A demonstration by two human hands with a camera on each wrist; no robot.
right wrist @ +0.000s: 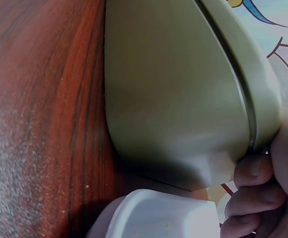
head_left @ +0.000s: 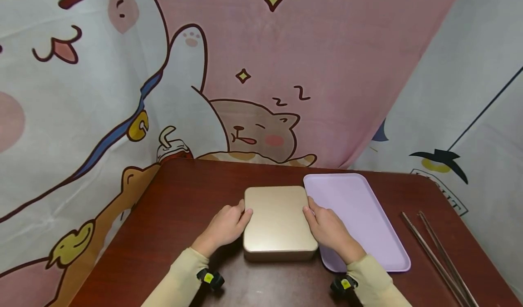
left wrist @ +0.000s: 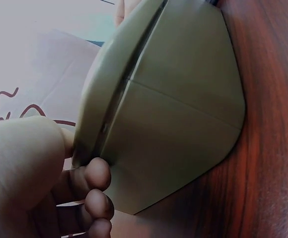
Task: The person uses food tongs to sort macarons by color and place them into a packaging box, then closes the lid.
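A gold metal tin box with rounded corners stands flat on the dark red-brown table, its lid on top. At the lid's left edge, my left hand grips with the thumb on top and curled fingers at the rim. Opposite it, my right hand holds the right edge the same way, its fingertips against the rim. Both wrist views show a dark seam between lid and body. The inside of the tin is hidden.
A pale purple tray lies right of the tin, partly under my right hand. Farther right are two long slim metal rods, converging toward the near end like tweezers. A cartoon-printed cloth hangs behind the table.
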